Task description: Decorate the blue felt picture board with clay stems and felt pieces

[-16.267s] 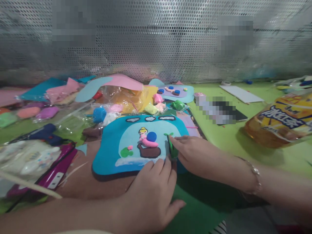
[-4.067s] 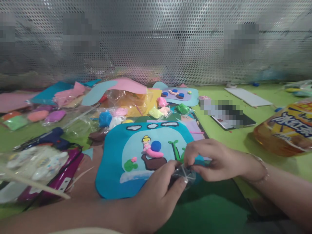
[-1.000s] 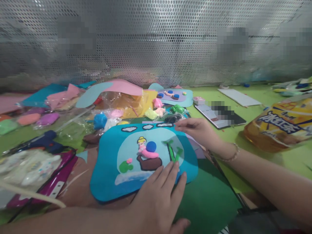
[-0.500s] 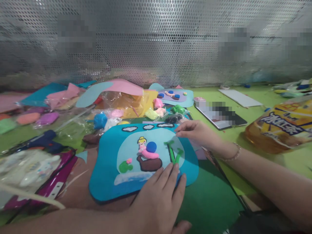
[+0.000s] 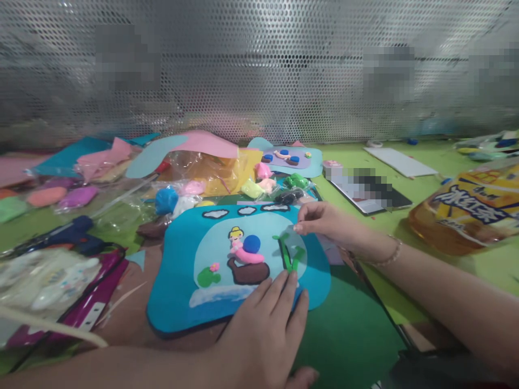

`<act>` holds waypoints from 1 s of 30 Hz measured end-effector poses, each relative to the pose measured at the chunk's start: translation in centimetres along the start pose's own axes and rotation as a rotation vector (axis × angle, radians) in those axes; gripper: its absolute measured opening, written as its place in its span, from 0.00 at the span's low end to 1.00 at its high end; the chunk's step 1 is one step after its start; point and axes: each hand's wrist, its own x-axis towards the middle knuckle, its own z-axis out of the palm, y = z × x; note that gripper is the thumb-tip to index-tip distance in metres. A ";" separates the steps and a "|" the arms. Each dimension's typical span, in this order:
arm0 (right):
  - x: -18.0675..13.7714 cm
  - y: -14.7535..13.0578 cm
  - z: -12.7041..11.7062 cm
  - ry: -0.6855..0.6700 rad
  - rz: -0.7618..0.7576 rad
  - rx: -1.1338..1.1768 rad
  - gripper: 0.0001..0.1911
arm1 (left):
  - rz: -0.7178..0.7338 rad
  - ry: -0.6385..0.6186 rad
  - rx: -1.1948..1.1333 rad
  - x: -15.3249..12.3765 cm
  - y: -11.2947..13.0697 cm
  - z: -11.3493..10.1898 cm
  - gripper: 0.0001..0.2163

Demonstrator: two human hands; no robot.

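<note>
Left hand (image 5: 265, 321) on blue board (image 5: 174, 286), right hand (image 5: 324, 224) curled near green sprout (image 5: 286, 258)

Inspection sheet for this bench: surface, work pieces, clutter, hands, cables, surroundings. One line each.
Surface: green tabletop, partly covered by sheets.
Work pieces: blue picture with raised green plant, pink-and-blue figure and brown shape.
Clutter: wrapped lumps, phone, drink bottle.
Left hand: fingers spread, resting on the picture's lower edge.
Right hand: thumb and finger together over the upper right; anything pinched, too small to tell.
Cables: black cord at left; pale strip nearby, possibly a cord.
Surroundings: perforated panel behind the table.
</note>
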 end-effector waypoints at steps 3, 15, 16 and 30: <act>0.1 0.4 -0.1 -0.040 0.066 0.023 0.14 | -0.008 0.007 0.007 0.0 0.0 0.0 0.31; 0.1 0.2 0.0 -0.014 0.048 0.014 0.17 | 0.023 -0.001 -0.014 0.2 -0.3 -0.1 0.31; 0.2 0.2 -0.1 -0.013 0.044 0.004 0.17 | 0.025 0.003 -0.011 0.1 -0.3 0.0 0.32; 0.2 0.7 -0.1 -0.100 0.220 0.159 0.17 | 0.017 -0.014 -0.001 0.2 -0.1 -0.3 0.31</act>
